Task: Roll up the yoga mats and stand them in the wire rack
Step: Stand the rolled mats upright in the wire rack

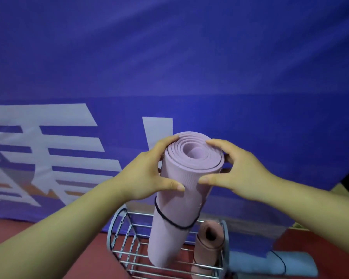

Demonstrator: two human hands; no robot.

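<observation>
Left hand [147, 174] and right hand [236, 172] clasp the top of the lilac rolled foam yoga mat [177, 208] at 9 and 3 o'clock, long axis near-upright, foot at 6 o'clock inside the silver wire rack [125, 238], brown-pink rolled mat [210, 244] beside it.

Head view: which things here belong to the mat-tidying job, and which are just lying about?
Job: lilac mat, gripped by left hand and right hand; wire rack; brown-pink mat standing in it; blue mat on the floor beside it.
Just there: blue banner; red floor.
</observation>
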